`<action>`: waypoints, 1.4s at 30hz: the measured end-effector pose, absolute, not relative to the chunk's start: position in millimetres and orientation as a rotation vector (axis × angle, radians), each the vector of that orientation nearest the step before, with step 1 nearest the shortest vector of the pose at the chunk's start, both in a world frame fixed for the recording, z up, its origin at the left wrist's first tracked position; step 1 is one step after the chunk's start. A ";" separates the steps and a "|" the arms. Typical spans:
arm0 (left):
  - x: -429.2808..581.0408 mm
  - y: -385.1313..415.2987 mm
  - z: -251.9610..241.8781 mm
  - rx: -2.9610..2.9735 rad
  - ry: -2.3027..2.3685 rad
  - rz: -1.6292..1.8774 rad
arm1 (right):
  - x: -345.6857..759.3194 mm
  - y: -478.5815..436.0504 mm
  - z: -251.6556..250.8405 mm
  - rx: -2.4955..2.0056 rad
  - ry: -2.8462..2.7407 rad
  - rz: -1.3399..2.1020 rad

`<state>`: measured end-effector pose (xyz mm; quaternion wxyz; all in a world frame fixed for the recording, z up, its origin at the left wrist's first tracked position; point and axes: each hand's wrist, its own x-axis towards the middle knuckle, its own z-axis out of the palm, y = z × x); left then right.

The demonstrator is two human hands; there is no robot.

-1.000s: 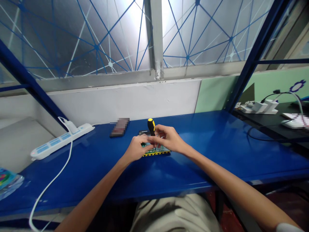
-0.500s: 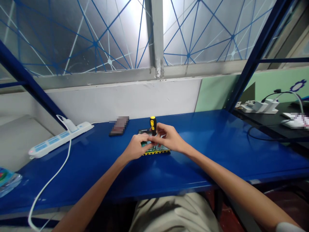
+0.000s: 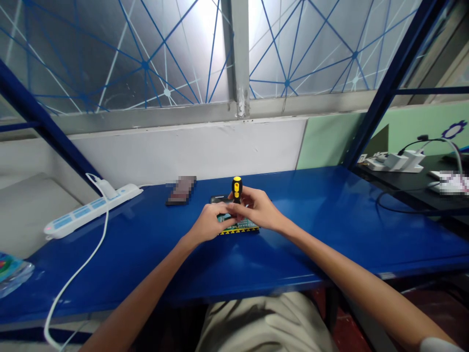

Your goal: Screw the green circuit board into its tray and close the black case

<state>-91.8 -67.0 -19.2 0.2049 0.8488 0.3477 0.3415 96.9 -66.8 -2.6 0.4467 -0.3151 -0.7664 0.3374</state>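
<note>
Over to the right went the screwdriver (image 3: 237, 187), tilted left a second ago and now near upright, its black-and-yellow handle above the green board (image 3: 244, 225) at the middle of the blue table (image 3: 330, 225). Right hand (image 3: 262, 208): thumb and fingers curled close around the tool, just under its handle top! Left hand (image 3: 207, 222): fingers bent over the board's left side, meeting the right's; what they held, you couldn't tell. Behind ran a pale wall (image 3: 190, 149) beneath two patterned window panes. Count them: one screwdriver, one board, one dark slab (image 3: 181, 191), two power strips (image 3: 86, 212), one packet (image 3: 12, 274).
</note>
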 end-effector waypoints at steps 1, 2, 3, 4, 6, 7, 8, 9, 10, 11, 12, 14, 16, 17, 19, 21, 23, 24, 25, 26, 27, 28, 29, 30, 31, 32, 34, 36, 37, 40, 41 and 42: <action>-91.6 -67.2 -18.6 2.383 0.952 0.943 | 96.9 -66.8 -3.0 -0.769 -1.894 0.840; -91.5 -67.5 -17.9 2.402 0.934 0.934 | 96.9 -66.8 -3.2 -0.763 -1.890 0.841; -91.6 -67.7 -17.3 2.421 0.918 0.926 | 96.9 -66.8 -3.4 -0.760 -1.887 0.839; -91.8 -67.7 -17.0 2.435 0.908 0.920 | 97.0 -66.9 -3.5 -0.760 -1.885 0.836; -92.5 -67.1 -17.3 2.444 0.905 0.918 | 97.1 -67.3 -3.2 -0.759 -1.887 0.831; -92.8 -66.5 -17.9 2.439 0.914 0.925 | 97.2 -67.6 -2.8 -0.758 -1.888 0.828; -93.0 -65.8 -18.7 2.429 0.930 0.940 | 97.2 -68.0 -2.5 -0.760 -1.889 0.827; -93.0 -65.2 -19.4 2.419 0.950 0.956 | 97.2 -68.3 -2.1 -0.767 -1.889 0.826; -92.9 -64.8 -19.9 2.412 0.971 0.968 | 97.2 -68.6 -1.8 -0.778 -1.890 0.826; -92.6 -64.7 -19.9 2.409 0.986 0.971 | 97.2 -68.7 -1.5 -0.788 -1.890 0.827; -92.3 -64.9 -19.5 2.412 0.993 0.964 | 97.2 -68.7 -1.3 -0.795 -1.890 0.828; -91.7 -66.2 -17.8 2.432 0.976 0.920 | 97.4 -68.4 -1.1 -0.797 -1.886 0.835; -91.6 -67.4 -16.0 2.449 0.942 0.873 | 97.7 -68.2 -0.7 -0.787 -1.879 0.845; -91.8 -67.7 -15.6 2.450 0.931 0.863 | 98.0 -68.2 -0.3 -0.784 -1.877 0.848; -92.1 -67.0 -16.3 2.437 0.936 0.871 | 98.4 -68.5 0.6 -0.785 -1.875 0.846; -92.4 -65.4 -18.4 2.414 0.964 0.907 | 98.8 -69.3 1.4 -0.788 -1.878 0.834; -92.4 -64.0 -20.1 2.410 0.989 0.937 | 99.0 -70.0 1.9 -0.791 -1.886 0.827; -92.4 -63.8 -20.4 2.419 0.998 0.938 | 99.1 -70.3 1.9 -0.794 -1.889 0.827; -92.3 -63.9 -20.2 2.432 1.001 0.929 | 99.1 -70.5 1.8 -0.797 -1.890 0.830; -92.3 -64.3 -19.6 2.447 0.997 0.912 | 99.2 -70.7 1.7 -0.801 -1.887 0.831; -92.4 -64.8 -18.8 2.457 0.986 0.893 | 99.2 -70.8 1.6 -0.804 -1.883 0.833; -92.5 -65.2 -18.0 2.462 0.967 0.877 | 99.3 -70.8 1.6 -0.806 -1.879 0.834; -92.8 -65.5 -17.3 2.459 0.945 0.869 | 99.3 -70.9 1.6 -0.806 -1.876 0.835; -93.2 -65.4 -17.0 2.453 0.925 0.869 | 99.4 -70.9 1.7 -0.802 -1.876 0.835; -93.7 -65.0 -17.0 2.446 0.911 0.873 | 99.5 -70.9 1.9 -0.798 -1.879 0.836; -94.2 -64.4 -17.2 2.440 0.904 0.878 | 99.6 -71.0 2.1 -0.794 -1.882 0.836; -95.3 -63.1 -17.9 2.434 0.900 0.886 | 99.8 -71.1 2.4 -0.796 -1.884 0.836; -95.9 -62.7 -17.7 2.434 0.903 0.885 | 99.8 -71.4 2.7 -0.807 -1.880 0.839; -96.0 -63.1 -17.2 2.434 0.903 0.878 | 99.7 -71.6 2.9 -0.809 -1.877 0.841; -95.5 -64.8 -15.1 2.441 0.880 0.866 | 99.4 -72.3 3.7 -0.795 -1.870 0.841; -95.3 -65.0 -14.9 2.447 0.868 0.872 | 99.4 -72.5 4.0 -0.795 -1.869 0.837; -95.1 -64.9 -15.1 2.454 0.862 0.886 | 99.5 -72.4 4.1 -0.798 -1.870 0.832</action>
